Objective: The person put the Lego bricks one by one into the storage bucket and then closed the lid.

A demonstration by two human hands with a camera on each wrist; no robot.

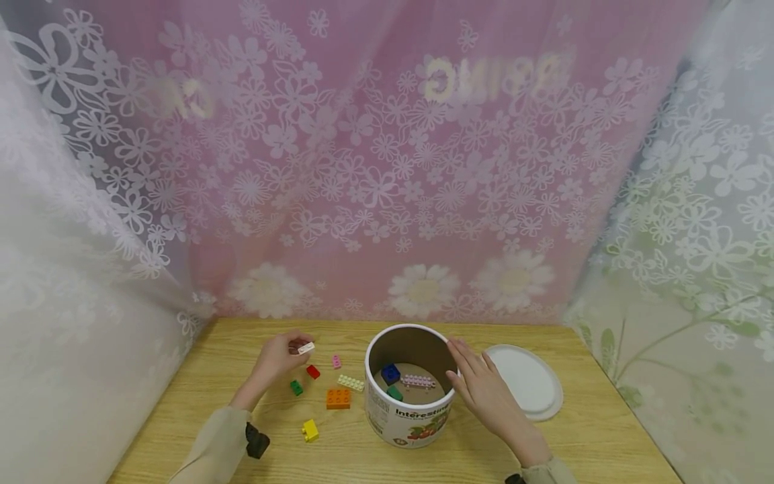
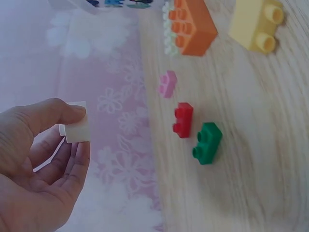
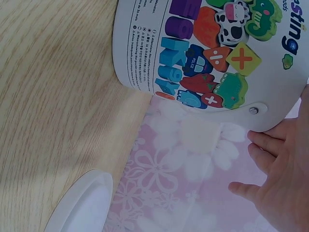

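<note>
A white toy brick (image 2: pixel 77 126) is pinched between the thumb and fingers of my left hand (image 1: pixel 283 356), above the table's left side. My right hand (image 1: pixel 484 390) rests with extended fingers on the right rim of a round white tub (image 1: pixel 387 420). Inside the tub lie a dark blue brick (image 1: pixel 390 374), a green brick (image 1: pixel 395 393) and a pink studded strip (image 1: pixel 418 381). Below my left hand are a red brick (image 2: pixel 183 120) and a smaller green brick (image 2: pixel 208 143). A small pink brick (image 1: pixel 336 361) sits to the right of that hand.
An orange brick (image 1: pixel 338 399) and a cream studded brick (image 1: pixel 351 383) lie just left of the tub. Nearer the front is a yellow brick (image 1: pixel 310 430). The white lid (image 1: pixel 532 380) lies right of the tub. Floral curtains (image 1: pixel 387 168) surround the wooden table.
</note>
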